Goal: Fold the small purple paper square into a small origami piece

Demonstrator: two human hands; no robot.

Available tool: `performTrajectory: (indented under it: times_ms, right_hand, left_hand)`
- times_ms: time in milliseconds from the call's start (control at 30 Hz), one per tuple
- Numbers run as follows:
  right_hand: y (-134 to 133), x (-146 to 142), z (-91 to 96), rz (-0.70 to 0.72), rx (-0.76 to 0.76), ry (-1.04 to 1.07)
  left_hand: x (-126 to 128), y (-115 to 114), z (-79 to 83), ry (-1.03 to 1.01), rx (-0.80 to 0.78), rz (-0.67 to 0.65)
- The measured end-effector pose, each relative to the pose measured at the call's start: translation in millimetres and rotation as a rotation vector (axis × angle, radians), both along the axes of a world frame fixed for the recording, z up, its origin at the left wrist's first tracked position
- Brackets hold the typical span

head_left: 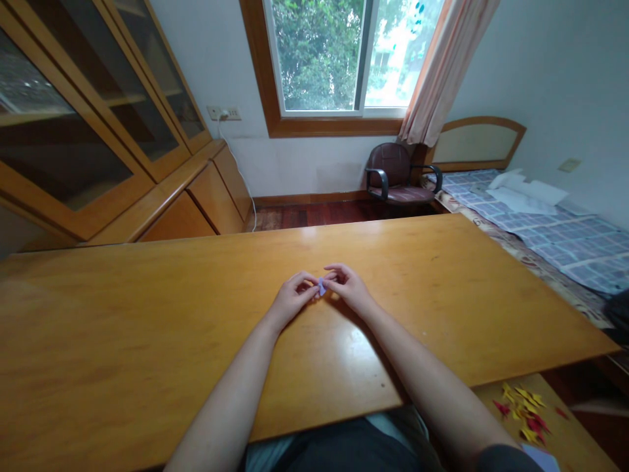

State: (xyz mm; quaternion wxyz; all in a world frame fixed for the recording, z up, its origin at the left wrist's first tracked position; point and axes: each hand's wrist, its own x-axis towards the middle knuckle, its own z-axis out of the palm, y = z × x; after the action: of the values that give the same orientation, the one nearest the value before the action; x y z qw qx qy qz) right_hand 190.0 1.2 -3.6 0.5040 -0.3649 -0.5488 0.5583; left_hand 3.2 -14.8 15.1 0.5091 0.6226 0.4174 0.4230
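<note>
Head view: I am holding a small purple piece (pixel 322 286), apparently folded paper, between my two hands, and it is sitting right at the meeting point of my fingertips, just above the table (pixel 147 314). My left hand (pixel 291 300) is pinching its left side between thumb and fingers; my right hand (pixel 348 288) is pinching its right side the same way, with a finger standing raised and free above the grip. As I am judging it, I am in the middle of shaping or creasing this piece, though its folds are showing too small for me to tell how far along it is. The next move is probably calling for light, exact fingertip pressure, with one hand steadying while the other is working the paper, so that I am not crushing it.

Both forearms are reaching forward from my body and slanting inward, making a wedge with the grip at its tip; my wrists are hanging low, close to the tabletop, and I cannot tell whether they are touching it. Well to the right of the grip and nearer to me, yellow and red pieces (pixel 523 410) are lying on a lower wooden surface (pixel 582 442), a pale purple sheet (pixel 540 457) beside them.
</note>
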Motion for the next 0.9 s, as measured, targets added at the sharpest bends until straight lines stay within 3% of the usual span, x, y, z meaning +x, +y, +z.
performTrajectory:
  times_ms: [167,533,900]
  right_hand:
    - [-0.2,0.2,3.6,0.007,-0.001,0.038]
    - [-2.5,-0.4,2.8,0.016,-0.053,0.026]
    - [-6.3,0.3,6.3,0.029,-0.014,-0.111]
  left_hand:
    - [-1.1,-0.3,0.8,0.057,0.048,-0.016]
    - [-2.8,4.8,-5.4,-0.012,0.008,0.109]
    - [0.6,4.6,-1.2,-0.046,-0.033,0.098]
